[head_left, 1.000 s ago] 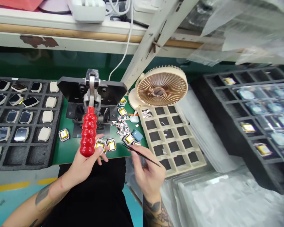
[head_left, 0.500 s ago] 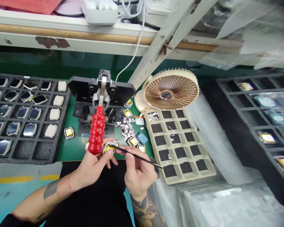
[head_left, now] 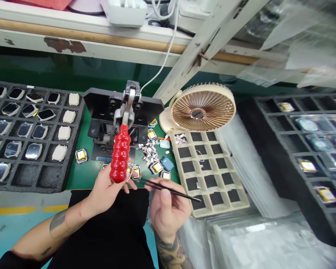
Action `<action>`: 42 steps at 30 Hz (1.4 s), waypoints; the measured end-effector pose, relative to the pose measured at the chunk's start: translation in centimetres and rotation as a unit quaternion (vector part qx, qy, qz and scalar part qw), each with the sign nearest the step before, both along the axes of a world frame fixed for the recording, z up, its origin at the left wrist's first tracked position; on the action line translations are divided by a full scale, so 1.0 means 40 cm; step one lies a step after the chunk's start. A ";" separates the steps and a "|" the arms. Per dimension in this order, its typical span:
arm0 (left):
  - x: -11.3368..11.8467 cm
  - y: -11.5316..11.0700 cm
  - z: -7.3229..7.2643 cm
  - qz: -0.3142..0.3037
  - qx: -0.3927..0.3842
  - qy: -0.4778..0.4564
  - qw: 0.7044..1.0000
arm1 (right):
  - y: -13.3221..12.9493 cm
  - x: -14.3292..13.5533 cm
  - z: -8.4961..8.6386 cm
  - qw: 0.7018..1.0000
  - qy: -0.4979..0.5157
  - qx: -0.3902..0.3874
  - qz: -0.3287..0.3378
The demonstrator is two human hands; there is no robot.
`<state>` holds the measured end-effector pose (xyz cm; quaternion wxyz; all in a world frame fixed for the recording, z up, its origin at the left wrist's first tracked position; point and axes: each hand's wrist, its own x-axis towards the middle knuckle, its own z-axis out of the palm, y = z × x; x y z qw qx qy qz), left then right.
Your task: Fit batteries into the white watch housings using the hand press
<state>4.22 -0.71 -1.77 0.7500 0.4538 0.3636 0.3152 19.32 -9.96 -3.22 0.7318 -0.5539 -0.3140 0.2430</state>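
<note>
1. The left hand (head_left: 105, 190) is curled, with its thumb and fingers around a small watch case (head_left: 130, 170) with a yellow part. The red handle hides some of it, so I can't see the whole grip.
2. The right hand (head_left: 169, 209) pinches black tweezers (head_left: 179, 193). The tweezers' long side runs from 4 o'clock up to 10 o'clock, tips near the left fingers, a little apart.
3. Counting 12 as straight ahead, the watch case sits at 2 o'clock from the left hand and between 10 and 11 from the right. The left hand is nearer. The tips point that way but look just short of it.
4. Another case (head_left: 136, 173) is right beside it, at 4 o'clock.
5. The red handle (head_left: 120, 157) belongs to a black press (head_left: 145, 106), about 12 o'clock from the left hand on the green desk (head_left: 72, 179).
6. At 11 o'clock from the right hand is a pile of tiny bits (head_left: 149, 152), near a blue block (head_left: 167, 163).
7. A pale tray (head_left: 221, 210) lies at 2 o'clock, a fan (head_left: 203, 108) at 1.
8. A dark tray (head_left: 22, 186) of watches (head_left: 33, 151) lies at 10 o'clock from the left hand.
</note>
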 end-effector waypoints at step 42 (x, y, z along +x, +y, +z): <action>-0.061 -0.006 -0.033 -0.030 -0.008 0.050 0.998 | -0.016 0.091 -0.125 0.775 -0.611 -0.159 0.030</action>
